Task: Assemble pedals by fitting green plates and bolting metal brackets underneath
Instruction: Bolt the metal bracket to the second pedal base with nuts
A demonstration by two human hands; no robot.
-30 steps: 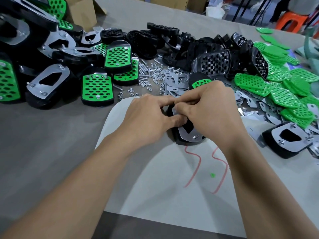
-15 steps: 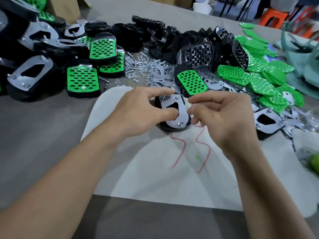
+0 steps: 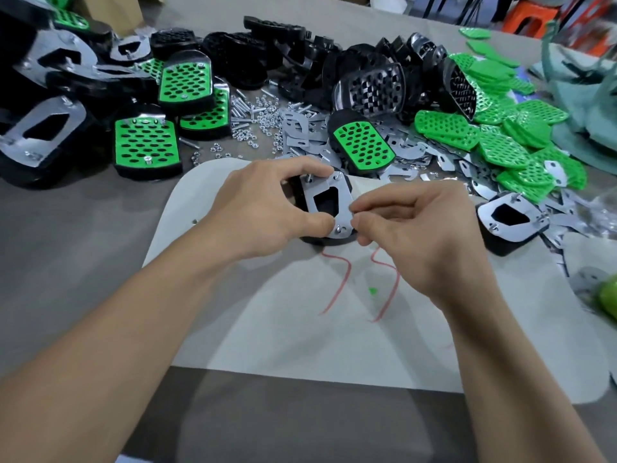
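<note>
Two grips show: left grip [image 3: 267, 208] and right grip [image 3: 417, 235]. Five pedals lie bracket up: the centre pedal [image 3: 329, 208], the right pedal [image 3: 510, 215] and three far left pedals [image 3: 43, 128]. Four green-topped pedals [image 3: 145, 142] lie face up, three at the left and one far of centre. One white sheet [image 3: 300, 329] bears two red lines [image 3: 348, 274] and one green speck [image 3: 372, 290]. Loose green plates [image 3: 444, 128], brackets [image 3: 293, 127], nuts [image 3: 247, 135] and black shells [image 3: 370, 85] are too many to count.

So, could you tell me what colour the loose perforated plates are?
The plates are bright green; the head view shows them.
</note>
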